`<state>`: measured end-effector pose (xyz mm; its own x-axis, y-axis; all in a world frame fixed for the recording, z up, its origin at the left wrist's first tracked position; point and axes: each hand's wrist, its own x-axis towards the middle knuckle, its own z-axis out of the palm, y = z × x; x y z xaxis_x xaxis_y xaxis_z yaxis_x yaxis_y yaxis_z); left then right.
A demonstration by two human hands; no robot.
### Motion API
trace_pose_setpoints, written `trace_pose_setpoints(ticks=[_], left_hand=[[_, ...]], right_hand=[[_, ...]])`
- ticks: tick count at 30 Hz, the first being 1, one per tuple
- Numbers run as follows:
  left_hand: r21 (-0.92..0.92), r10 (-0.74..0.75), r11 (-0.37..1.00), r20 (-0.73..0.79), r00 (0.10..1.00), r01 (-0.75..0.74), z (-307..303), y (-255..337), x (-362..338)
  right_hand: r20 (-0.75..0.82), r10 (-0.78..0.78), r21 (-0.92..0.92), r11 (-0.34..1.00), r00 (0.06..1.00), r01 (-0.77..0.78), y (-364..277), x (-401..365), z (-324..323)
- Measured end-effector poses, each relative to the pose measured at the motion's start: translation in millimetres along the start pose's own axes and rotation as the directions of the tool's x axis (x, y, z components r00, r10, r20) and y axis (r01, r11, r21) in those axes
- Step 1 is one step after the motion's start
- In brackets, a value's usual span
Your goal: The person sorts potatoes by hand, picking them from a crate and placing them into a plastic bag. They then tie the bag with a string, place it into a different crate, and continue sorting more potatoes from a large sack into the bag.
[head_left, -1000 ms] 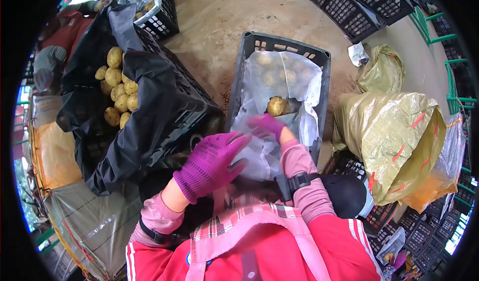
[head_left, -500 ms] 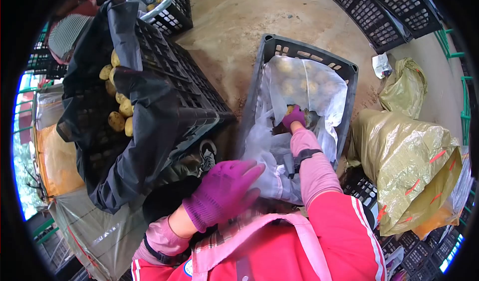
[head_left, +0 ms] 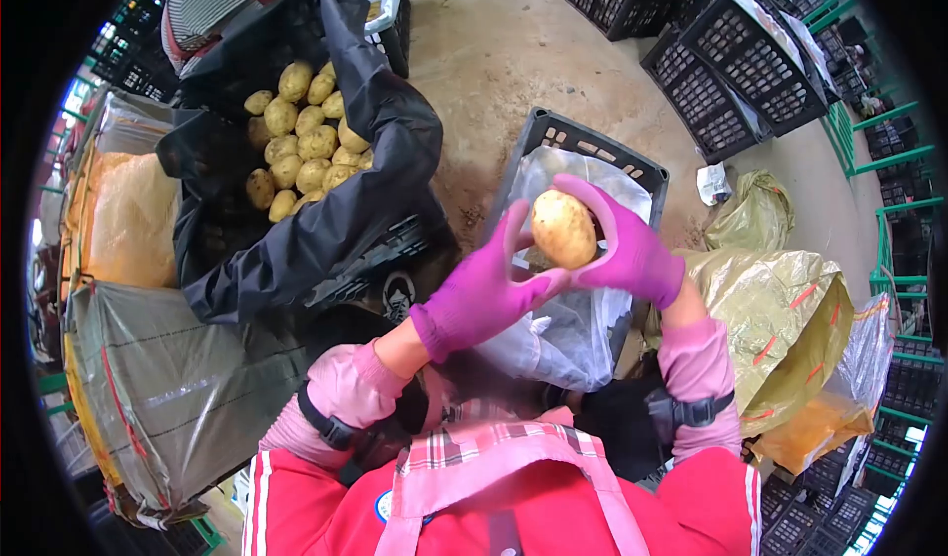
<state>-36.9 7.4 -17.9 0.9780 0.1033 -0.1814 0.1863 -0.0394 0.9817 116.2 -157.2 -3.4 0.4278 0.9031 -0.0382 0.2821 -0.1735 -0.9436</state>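
Observation:
A pale yellow potato (head_left: 564,228) with brownish marks is held up in front of me, over the lined crate. My right hand (head_left: 637,250), in a purple glove, curls round its right side, fingers over the top and thumb below. My left hand (head_left: 484,294), gloved the same, is at the potato's lower left with fingers and thumb spread in a C shape, fingertips right at its edge. Beneath the hands stands a black plastic crate (head_left: 659,173) with a white liner (head_left: 583,358); the hands hide much of its inside.
At left, a black crate with a dark cloth liner (head_left: 395,131) holds several potatoes (head_left: 318,142). Stacked black crates (head_left: 731,72) stand at the back right. Yellowish woven sacks (head_left: 770,309) lie right of the lined crate. Another person's striped clothing (head_left: 202,3) shows at upper left.
My right hand has come up out of the white-lined crate with a potato. My left hand has moved up and right to meet it. The view has turned, showing more of the left crate's potatoes.

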Motion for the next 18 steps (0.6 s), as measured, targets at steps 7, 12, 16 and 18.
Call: trace_pose_setpoints(ticks=[7,12,16,18], left_hand=[[-0.321,0.199,0.927,-0.014,0.980,-0.193,-12.9,1.5,5.0],[-0.088,0.247,0.960,-0.183,0.952,-0.266,-13.6,-6.9,9.2],[-0.039,0.180,0.978,-0.322,0.930,-0.203,-6.3,0.7,11.2],[-0.036,0.140,0.986,-0.342,0.929,-0.161,-6.4,2.8,11.7]], right_hand=[[-0.219,0.002,0.461,0.882,0.976,0.101,6.3,-16.0,47.1],[-0.293,0.054,0.462,0.882,0.955,0.092,0.4,-11.8,52.7],[-0.402,0.142,0.194,0.979,0.905,-0.068,-22.0,-8.2,57.5],[-0.460,0.014,-0.036,0.999,0.888,-0.034,-14.4,-8.4,60.9]])
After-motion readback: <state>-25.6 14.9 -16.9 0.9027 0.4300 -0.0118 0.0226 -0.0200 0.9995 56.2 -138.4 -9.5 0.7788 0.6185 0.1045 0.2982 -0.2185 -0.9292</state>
